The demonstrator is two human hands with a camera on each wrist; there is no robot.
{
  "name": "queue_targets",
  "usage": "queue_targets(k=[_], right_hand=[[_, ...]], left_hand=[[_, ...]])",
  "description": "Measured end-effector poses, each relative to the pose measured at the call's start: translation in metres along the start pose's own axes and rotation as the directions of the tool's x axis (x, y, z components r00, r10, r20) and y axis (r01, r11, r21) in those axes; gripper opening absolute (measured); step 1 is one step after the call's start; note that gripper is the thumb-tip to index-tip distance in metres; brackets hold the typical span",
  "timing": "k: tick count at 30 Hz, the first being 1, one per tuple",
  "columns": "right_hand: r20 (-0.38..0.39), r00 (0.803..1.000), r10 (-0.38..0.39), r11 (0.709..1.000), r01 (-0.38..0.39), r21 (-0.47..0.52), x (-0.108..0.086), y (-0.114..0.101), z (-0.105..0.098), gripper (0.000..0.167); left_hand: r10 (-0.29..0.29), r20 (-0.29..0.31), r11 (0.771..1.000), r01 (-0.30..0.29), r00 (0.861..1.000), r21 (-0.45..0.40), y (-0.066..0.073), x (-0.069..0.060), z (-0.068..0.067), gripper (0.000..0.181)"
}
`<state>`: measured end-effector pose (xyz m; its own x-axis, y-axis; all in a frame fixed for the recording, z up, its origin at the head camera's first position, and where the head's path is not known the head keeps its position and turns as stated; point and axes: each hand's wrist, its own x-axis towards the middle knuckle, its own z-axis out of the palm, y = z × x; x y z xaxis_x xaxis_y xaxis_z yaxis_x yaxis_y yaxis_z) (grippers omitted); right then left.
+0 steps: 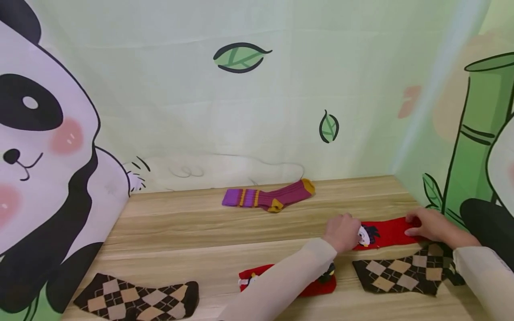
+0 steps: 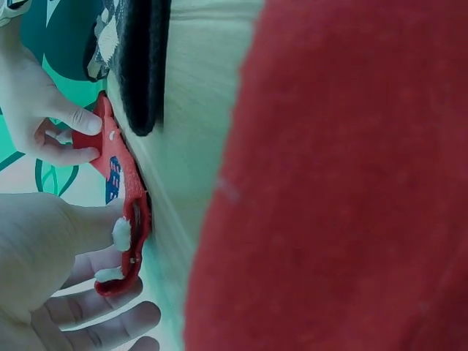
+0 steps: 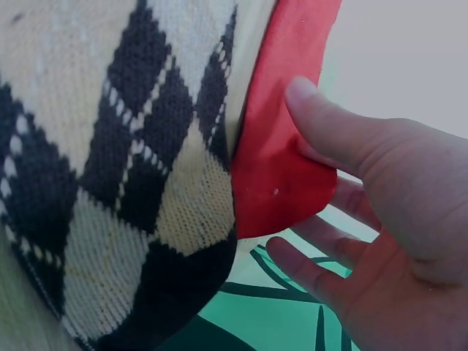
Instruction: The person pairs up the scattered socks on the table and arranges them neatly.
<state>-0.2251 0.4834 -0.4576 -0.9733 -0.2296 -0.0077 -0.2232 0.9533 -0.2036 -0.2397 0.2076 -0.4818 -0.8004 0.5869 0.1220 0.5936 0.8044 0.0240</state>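
A red sock (image 1: 391,232) with a white and dark cartoon figure lies flat at the right of the table. My left hand (image 1: 342,232) pinches its left end; in the left wrist view the thumb and index finger of that hand (image 2: 69,274) grip the sock's opening (image 2: 137,248). At the other end my right hand (image 1: 431,228) holds the edge, its thumb on top of the red cloth (image 3: 281,146) and its fingers at the far side in the right wrist view. Just in front lies a brown and beige argyle sock (image 1: 401,273).
Another red sock (image 1: 317,287) lies partly under my left forearm. A second argyle sock (image 1: 148,301) is at the front left, and a purple and orange sock (image 1: 281,196) near the back edge. Panda-printed cloth (image 1: 257,111) stands behind and beside the wooden table (image 1: 180,227).
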Motion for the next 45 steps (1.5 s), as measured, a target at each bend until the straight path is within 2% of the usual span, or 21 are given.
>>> queue_targets(k=[10, 22, 29, 40, 45], right_hand=[[-0.083, 0.996, -0.025, 0.999, 0.021, -0.047, -0.006, -0.003, -0.006, 0.017], [-0.134, 0.991, -0.016, 1.000, 0.013, -0.024, -0.009, -0.005, -0.010, 0.020], [-0.159, 0.987, -0.037, 0.999, 0.039, 0.010, -0.011, -0.003, -0.011, 0.028], [-0.168, 0.986, -0.019, 0.999, 0.026, 0.043, -0.015, -0.004, -0.014, 0.033], [-0.201, 0.979, -0.034, 0.998, 0.042, 0.039, -0.016, -0.002, -0.013, 0.030]], left_hand=[[0.031, -0.019, 0.997, -0.032, 0.999, -0.064, -0.004, -0.003, -0.006, 0.007], [0.045, -0.013, 0.985, -0.047, 0.999, -0.166, -0.011, -0.006, -0.012, 0.005], [0.038, -0.013, 0.971, -0.040, 0.999, -0.235, -0.015, -0.009, -0.023, 0.009], [0.052, -0.022, 0.957, -0.056, 0.998, -0.285, -0.021, -0.008, -0.025, 0.010], [0.051, -0.037, 0.955, -0.059, 0.998, -0.291, -0.022, -0.010, -0.027, 0.010]])
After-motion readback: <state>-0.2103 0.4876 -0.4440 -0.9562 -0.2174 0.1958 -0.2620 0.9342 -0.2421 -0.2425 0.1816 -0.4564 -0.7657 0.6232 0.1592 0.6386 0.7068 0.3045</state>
